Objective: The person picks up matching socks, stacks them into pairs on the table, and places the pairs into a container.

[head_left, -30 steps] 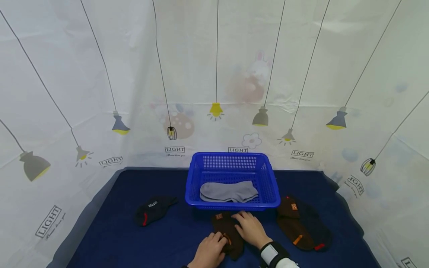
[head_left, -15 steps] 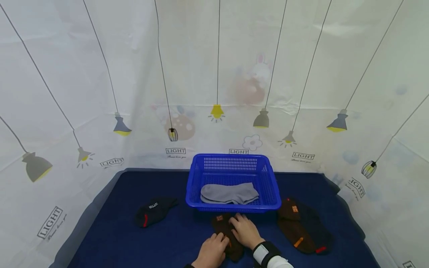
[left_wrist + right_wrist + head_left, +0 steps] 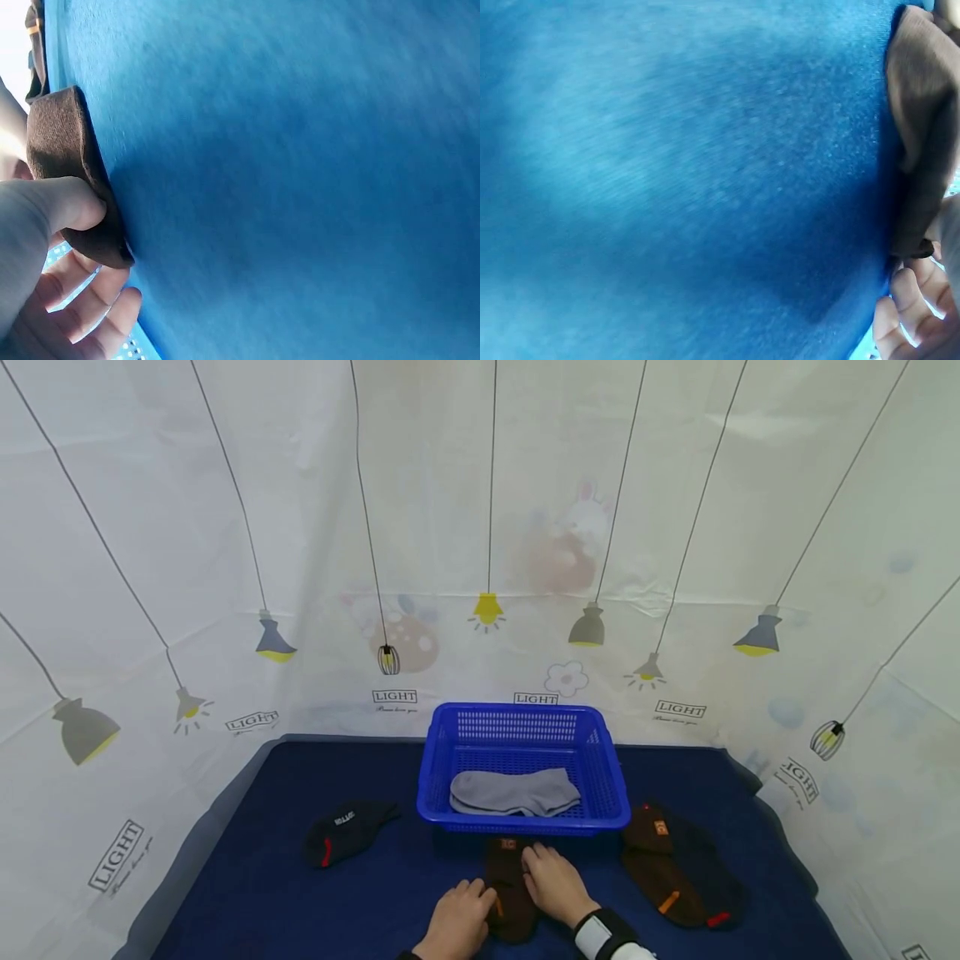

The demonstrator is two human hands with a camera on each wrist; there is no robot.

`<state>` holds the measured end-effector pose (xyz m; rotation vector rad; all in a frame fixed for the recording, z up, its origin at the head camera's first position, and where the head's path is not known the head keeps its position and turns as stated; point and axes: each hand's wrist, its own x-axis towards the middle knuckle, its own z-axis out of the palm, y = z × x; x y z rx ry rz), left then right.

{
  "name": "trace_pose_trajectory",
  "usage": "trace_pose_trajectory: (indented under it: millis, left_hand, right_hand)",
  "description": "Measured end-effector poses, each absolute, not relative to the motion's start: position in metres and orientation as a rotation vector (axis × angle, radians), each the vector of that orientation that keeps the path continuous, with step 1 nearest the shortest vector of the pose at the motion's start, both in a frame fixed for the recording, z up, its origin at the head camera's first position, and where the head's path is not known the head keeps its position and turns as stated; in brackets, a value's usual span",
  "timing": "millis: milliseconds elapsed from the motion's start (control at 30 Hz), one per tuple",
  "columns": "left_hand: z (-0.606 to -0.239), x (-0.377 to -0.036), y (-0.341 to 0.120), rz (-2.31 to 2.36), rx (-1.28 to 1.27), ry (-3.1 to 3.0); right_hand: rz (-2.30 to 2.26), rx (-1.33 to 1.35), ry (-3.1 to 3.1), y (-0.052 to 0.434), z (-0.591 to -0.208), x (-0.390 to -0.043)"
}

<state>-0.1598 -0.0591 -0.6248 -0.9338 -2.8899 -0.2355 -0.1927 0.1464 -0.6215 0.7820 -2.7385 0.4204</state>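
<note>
A brown sock [image 3: 513, 910] with an orange label at its cuff lies in front of the blue basket, lengthwise toward the person. On its left edge, by an orange stripe, my left hand [image 3: 457, 917] pinches the fabric. The left wrist view shows the thumb pressed on top of the brown sock [image 3: 64, 139], with fingers bent near its edge. At the upper right side of the sock, my right hand [image 3: 555, 883] grips near the cuff. Its fingers [image 3: 909, 296] are bent by the sock's end in the right wrist view, the thumb partly hidden.
A blue plastic basket [image 3: 522, 827] holding grey socks [image 3: 513, 793] stands at the back of the dark blue table cover [image 3: 300, 918]. To the left lies a black sock [image 3: 348, 835] with a red stripe. Brown and black socks [image 3: 678, 868] lie at the right.
The brown sock has turned from a slant to a straighter line, its cuff shifting right and its toe slightly left. My left hand has moved a little left along with it.
</note>
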Motion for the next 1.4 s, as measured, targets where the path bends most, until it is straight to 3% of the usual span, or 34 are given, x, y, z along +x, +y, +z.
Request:
trace_pose_trajectory:
  millis: [833,1400]
  left_hand:
    - [-0.625,-0.165,-0.079,-0.215,-0.956,-2.755]
    - [-0.607,-0.173,-0.082,-0.36,-0.901,-2.783]
  right_hand:
    - [0.575,0.55,-2.87,0.173,-0.623,-0.159]
    - [0.391,0.503,-2.766,0.192,-0.615,-0.182]
